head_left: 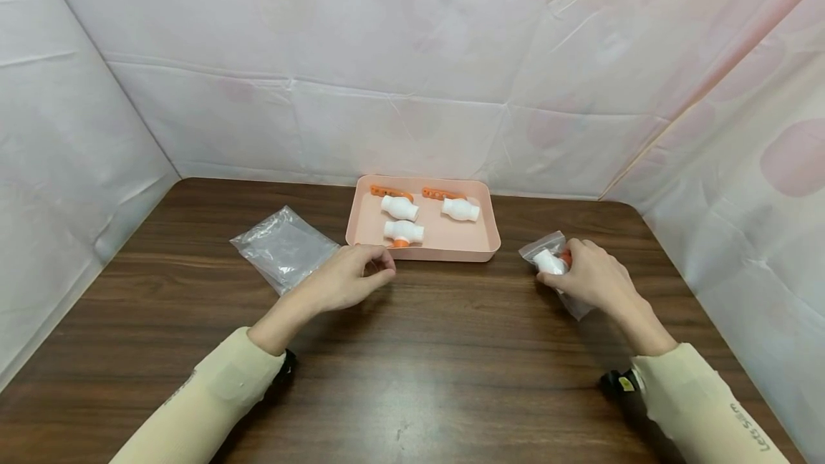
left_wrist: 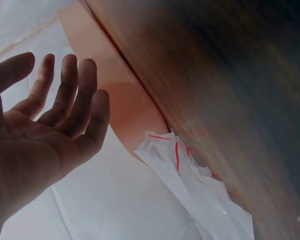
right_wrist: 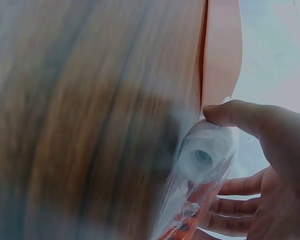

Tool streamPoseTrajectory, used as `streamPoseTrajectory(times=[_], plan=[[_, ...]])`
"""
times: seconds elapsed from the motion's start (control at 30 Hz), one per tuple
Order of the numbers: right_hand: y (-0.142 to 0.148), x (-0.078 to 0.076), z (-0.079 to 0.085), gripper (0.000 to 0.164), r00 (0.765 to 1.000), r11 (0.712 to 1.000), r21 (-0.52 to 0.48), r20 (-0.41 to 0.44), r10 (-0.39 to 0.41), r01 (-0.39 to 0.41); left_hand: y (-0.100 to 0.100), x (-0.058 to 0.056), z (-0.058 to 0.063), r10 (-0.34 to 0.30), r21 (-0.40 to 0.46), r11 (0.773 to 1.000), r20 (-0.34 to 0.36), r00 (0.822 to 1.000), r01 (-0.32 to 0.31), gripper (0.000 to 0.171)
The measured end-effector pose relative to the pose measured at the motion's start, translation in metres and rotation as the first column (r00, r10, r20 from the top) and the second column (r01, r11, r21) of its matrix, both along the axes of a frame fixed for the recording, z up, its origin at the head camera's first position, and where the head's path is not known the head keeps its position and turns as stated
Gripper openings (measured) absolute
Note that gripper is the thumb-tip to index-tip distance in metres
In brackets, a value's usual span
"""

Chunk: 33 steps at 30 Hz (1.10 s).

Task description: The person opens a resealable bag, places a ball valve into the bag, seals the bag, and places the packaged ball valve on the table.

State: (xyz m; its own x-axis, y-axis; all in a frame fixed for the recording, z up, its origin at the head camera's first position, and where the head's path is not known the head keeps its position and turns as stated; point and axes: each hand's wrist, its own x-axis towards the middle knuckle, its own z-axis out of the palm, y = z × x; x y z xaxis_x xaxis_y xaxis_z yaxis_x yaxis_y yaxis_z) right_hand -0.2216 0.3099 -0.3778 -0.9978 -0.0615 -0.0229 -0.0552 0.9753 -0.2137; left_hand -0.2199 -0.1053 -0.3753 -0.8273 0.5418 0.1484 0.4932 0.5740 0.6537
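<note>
In the head view my right hand (head_left: pixel 596 274) grips a clear zip bag (head_left: pixel 576 304) holding a white plastic ball valve (head_left: pixel 549 262) with an orange handle, right of the pink tray. The right wrist view shows the thumb and fingers on either side of the bagged valve (right_wrist: pixel 197 157), one round end facing the camera. My left hand (head_left: pixel 351 278) hovers near the tray's front left corner, fingers loosely bent around nothing. Inside the tray (head_left: pixel 445 255) lie three white ball valves (head_left: pixel 399 208) with orange handles; the front one's handle is partly hidden.
Flat clear zip bags (head_left: pixel 283 245) lie left of the tray, partly behind my left hand; red seal lines show on the bags (left_wrist: pixel 185 185) in the left wrist view. Pale curtains (head_left: pixel 399 63) enclose the wooden table (head_left: pixel 412 364) at the back and sides.
</note>
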Motion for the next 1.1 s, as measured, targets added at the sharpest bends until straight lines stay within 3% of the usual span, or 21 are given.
streamPoseTrajectory(times=[0.33,0.5,0.77,0.93,1.1], plan=[[0.026,-0.009,-0.002,0.074,0.997,0.998,-0.003,0.032,-0.068,0.068,-0.002,0.0,-0.002,-0.004,-0.028,1.0,-0.014,1.0,0.004,0.005],[0.033,-0.012,-0.001,0.07,0.996,0.996,-0.018,0.03,-0.084,0.085,-0.003,0.0,-0.001,-0.002,-0.032,0.999,-0.019,1.0,0.002,0.005],[0.036,-0.014,-0.002,0.077,0.997,0.997,0.005,0.012,-0.076,0.076,-0.005,0.0,0.0,0.004,-0.03,1.0,-0.029,1.0,-0.005,0.004],[0.032,-0.014,-0.003,0.089,0.997,0.997,0.036,-0.03,-0.068,0.069,-0.006,0.001,0.0,0.01,-0.039,0.999,-0.032,0.999,-0.011,0.004],[0.019,-0.009,0.002,0.089,0.996,0.998,0.042,-0.082,-0.032,0.035,-0.007,0.001,0.001,0.013,-0.044,0.999,-0.031,0.999,-0.014,0.004]])
